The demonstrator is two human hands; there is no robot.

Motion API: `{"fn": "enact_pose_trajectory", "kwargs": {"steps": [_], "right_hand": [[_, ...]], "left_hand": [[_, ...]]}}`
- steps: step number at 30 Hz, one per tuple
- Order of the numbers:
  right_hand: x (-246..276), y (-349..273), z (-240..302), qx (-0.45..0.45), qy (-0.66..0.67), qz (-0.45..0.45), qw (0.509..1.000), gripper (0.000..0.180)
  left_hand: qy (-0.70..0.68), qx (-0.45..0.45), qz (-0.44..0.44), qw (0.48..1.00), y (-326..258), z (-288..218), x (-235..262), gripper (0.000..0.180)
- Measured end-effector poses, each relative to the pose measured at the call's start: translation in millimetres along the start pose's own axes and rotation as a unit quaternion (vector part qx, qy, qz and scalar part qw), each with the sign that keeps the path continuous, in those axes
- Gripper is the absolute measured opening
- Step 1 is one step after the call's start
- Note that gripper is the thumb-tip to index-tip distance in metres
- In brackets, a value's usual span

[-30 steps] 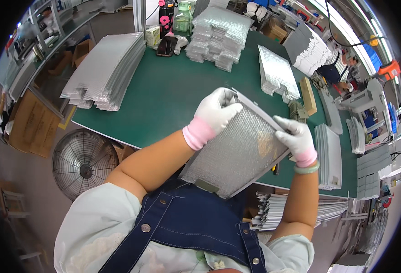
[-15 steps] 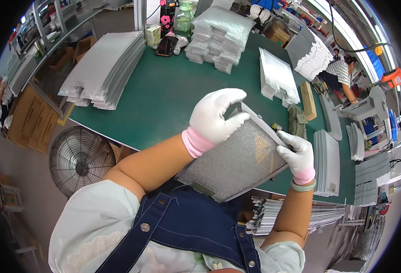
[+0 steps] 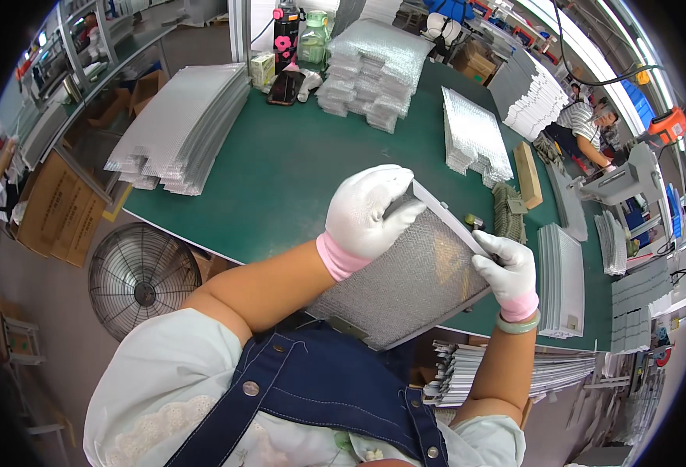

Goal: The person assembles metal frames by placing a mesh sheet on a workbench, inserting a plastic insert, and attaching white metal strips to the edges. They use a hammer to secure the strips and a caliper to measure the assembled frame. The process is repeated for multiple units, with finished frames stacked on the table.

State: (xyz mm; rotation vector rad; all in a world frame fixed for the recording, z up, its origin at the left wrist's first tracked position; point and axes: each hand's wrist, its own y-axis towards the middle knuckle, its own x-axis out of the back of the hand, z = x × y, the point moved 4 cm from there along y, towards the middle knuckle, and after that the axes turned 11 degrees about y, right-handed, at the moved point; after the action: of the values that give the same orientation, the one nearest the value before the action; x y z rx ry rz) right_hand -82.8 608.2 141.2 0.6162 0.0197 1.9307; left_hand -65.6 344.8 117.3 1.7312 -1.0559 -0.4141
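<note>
Both gloved hands, left hand (image 3: 370, 210) and right hand (image 3: 509, 268), have their grip clamped on the mesh filter panel (image 3: 405, 280) by its edges only, so it could easily tip and bang the green surface (image 3: 281, 179).

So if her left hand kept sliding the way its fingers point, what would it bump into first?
Probably nothing on the filter: the left hand points up-right across the mesh filter panel's top corner. Beyond lies bare green table, then perhaps the stack of mesh sheets; depth unclear.
</note>
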Motion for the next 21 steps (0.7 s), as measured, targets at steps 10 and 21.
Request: {"fn": "enact_pose_trajectory", "kwargs": {"steps": [10, 21], "right_hand": [[7.1, 0.7, 2.8, 0.051, -0.012, 0.048, 0.997, 0.041], [-18.1, -0.4, 49.8, 0.063, -0.162, 0.084, 0.981, 0.041]], "left_hand": [[-0.403, 0.284, 0.184, 0.851, -14.7, 15.5, -9.2, 0.043], [-0.167, 0.167, 0.123, 0.964, -23.0, 7.5, 1.6, 0.042]]}}
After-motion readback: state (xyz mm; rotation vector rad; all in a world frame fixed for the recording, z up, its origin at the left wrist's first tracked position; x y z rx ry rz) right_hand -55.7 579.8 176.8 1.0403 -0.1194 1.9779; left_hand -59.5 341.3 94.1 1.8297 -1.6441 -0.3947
